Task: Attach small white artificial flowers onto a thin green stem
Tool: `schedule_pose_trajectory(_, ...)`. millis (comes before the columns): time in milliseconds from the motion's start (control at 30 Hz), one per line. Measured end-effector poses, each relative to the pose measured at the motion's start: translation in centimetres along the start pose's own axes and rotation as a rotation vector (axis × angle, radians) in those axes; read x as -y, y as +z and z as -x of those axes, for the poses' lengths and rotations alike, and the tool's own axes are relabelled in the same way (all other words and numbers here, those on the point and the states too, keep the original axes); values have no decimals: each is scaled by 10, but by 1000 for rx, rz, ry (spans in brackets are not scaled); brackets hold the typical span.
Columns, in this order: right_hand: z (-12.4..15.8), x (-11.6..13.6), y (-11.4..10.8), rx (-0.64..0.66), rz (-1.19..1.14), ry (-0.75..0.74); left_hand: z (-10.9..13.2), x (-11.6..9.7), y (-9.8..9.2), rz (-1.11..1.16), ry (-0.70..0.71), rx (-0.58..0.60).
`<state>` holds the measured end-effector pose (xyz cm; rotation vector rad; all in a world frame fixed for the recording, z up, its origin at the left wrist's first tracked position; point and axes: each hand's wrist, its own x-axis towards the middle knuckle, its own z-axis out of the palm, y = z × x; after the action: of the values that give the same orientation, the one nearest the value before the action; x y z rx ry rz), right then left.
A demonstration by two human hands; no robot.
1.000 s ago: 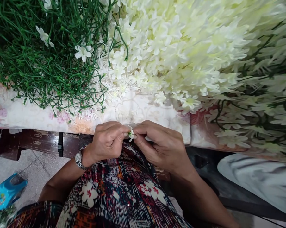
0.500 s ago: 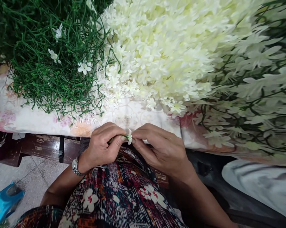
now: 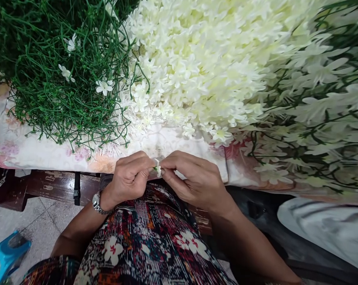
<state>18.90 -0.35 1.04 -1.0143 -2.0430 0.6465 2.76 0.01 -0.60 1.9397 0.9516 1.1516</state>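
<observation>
At far left, low on the floor, I saw a blue plastic object [image 3: 11, 253], cut off by the edge of view. Above it, on a flowered tablecloth [image 3: 42, 152], lay a heap of green stems [image 3: 75, 114] with a few loose blooms [image 3: 104, 87] on top. Thin white strands [image 3: 109, 149] poked out along the heap's near right side.

Next came the left hand [image 3: 130, 176], with a watch [image 3: 97, 202] on its wrist. Its thumb and forefinger were pinched firmly on the green base of a small flower [image 3: 158, 168], which was held in front of the table edge, between the two hands. The right hand [image 3: 193, 180] met it from the other side, thumb and forefinger drawn close at the petals; I could not tell whether they gripped the petals or something finer.

I judged the step in hand to be seating the bloom on its green base. To my mind, the next move called for a steady left pinch and a light, straight push from the right fingertips, without creasing the petals.

Beyond the hands lay a blossom heap [image 3: 197, 75], then leggier white sprays [image 3: 312, 114], and below those, a pale cloth [image 3: 324, 225].
</observation>
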Motion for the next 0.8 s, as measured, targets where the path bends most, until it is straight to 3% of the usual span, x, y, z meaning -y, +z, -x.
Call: schedule_pose_trajectory(800, -1, -5, 9, 8, 11, 10, 0, 5, 5, -55, -2, -39)
